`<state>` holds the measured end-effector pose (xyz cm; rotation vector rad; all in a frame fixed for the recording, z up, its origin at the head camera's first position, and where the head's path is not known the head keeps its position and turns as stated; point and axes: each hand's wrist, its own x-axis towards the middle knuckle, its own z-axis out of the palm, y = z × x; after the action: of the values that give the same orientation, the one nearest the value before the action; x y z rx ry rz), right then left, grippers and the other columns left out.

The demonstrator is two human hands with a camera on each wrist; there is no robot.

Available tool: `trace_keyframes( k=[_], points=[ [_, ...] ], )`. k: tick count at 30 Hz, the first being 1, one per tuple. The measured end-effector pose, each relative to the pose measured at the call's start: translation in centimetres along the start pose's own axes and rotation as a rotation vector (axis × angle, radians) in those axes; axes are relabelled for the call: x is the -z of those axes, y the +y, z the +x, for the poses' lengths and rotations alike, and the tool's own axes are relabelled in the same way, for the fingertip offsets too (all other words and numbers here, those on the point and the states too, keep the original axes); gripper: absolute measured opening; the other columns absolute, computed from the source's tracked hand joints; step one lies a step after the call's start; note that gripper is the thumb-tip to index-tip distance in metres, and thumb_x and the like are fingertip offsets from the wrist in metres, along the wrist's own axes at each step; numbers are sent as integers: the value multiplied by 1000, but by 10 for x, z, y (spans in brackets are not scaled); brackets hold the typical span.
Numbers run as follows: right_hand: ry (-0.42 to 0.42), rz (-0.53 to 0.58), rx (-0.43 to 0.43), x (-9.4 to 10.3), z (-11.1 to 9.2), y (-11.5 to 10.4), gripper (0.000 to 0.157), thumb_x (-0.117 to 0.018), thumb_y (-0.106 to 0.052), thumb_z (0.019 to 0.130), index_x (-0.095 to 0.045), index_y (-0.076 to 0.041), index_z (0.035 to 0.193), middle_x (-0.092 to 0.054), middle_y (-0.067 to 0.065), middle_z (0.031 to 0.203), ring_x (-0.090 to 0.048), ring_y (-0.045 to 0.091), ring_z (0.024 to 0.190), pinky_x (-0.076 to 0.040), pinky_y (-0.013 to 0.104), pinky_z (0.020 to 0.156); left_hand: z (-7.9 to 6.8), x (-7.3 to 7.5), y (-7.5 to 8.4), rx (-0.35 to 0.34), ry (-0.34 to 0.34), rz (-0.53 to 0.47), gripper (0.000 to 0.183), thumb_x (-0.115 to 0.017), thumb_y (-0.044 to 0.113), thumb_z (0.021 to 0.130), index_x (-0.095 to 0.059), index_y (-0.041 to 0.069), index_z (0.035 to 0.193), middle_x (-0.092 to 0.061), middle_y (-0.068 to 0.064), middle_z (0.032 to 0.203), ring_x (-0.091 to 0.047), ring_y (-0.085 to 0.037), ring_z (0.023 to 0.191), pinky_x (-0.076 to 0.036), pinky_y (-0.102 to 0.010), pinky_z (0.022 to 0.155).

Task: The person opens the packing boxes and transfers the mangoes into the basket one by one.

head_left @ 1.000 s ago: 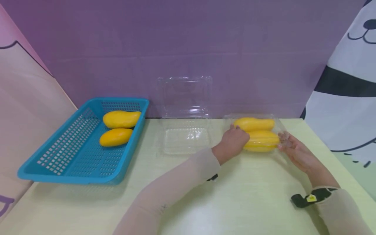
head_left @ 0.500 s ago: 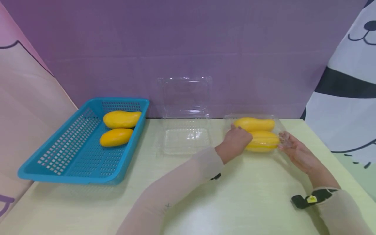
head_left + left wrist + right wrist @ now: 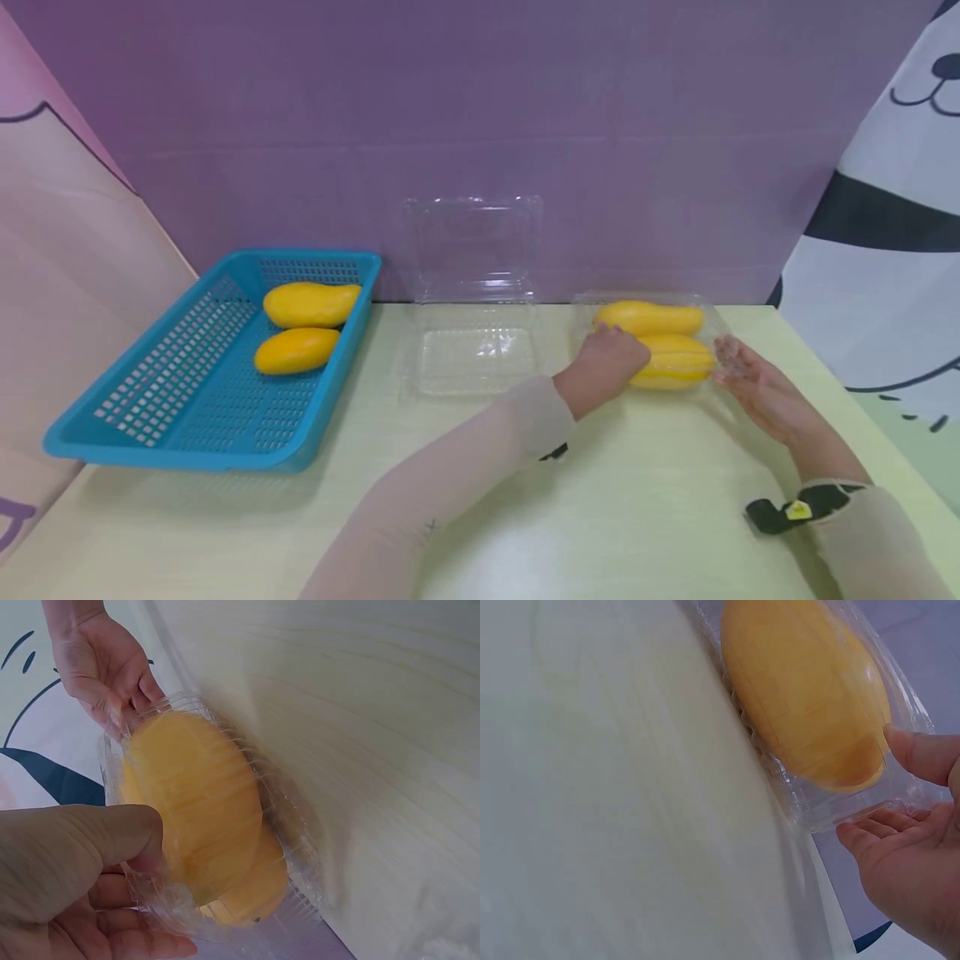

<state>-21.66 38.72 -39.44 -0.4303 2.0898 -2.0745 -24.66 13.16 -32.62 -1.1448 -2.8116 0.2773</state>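
Observation:
A clear plastic clamshell box with its lid down over two yellow mangoes sits at the right of the table. My left hand grips the box's left end. In the left wrist view the thumb lies over the edge and the other fingers curl below it. At the opposite end, my right hand pinches the box, thumb on the lid and fingers under the rim in the right wrist view. Part of the near mango is hidden behind the left hand.
A second clear clamshell box stands open in the middle, its lid upright against the purple backdrop. To the left, a blue basket holds two more mangoes. A pale wooden table lies beneath.
My left hand has shifted slightly right along the box over the mangoes. The right hand stays at its end almost unmoved.

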Motion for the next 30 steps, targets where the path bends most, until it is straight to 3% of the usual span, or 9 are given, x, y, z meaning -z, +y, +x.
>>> trace_keyframes(
  k=[3,8,16,22,30],
  points=[
    [-4,-13,6,1,0,1,73,-37,-4,101,21,-3,145,28,8,151,17,6,142,6,17,114,-2,0,-1,-15,25,11,18,-61,7,88,-63,24,85,-64,13,83,-54,-5,80,-46,-24,87],
    [-12,-37,15,0,1,2,72,-37,-5,101,20,-3,145,26,8,152,13,5,143,2,15,114,-3,1,-3,-38,34,21,15,-60,10,89,-65,24,90,-65,12,85,-55,-5,81,-46,-24,84],
    [35,25,12,0,-1,5,74,-37,-5,101,22,-2,145,25,4,153,11,0,143,-1,14,114,0,5,-10,-67,27,-52,18,-55,3,90,-56,19,81,-47,8,71,-39,-7,67,-39,-15,61],
    [56,-7,-24,0,-4,4,73,-37,-9,101,20,-6,147,24,6,154,9,-1,142,5,17,115,-3,1,-11,-60,30,-56,16,-58,6,90,-62,20,84,-55,10,75,-40,-7,68,-43,-17,67],
    [33,9,-32,0,-3,-1,72,-36,-7,102,23,-2,143,28,7,151,20,9,141,9,21,113,-3,1,-10,-34,40,-40,17,-57,8,90,-67,22,93,-63,9,88,-51,-9,78,-49,-22,76]
  ],
)
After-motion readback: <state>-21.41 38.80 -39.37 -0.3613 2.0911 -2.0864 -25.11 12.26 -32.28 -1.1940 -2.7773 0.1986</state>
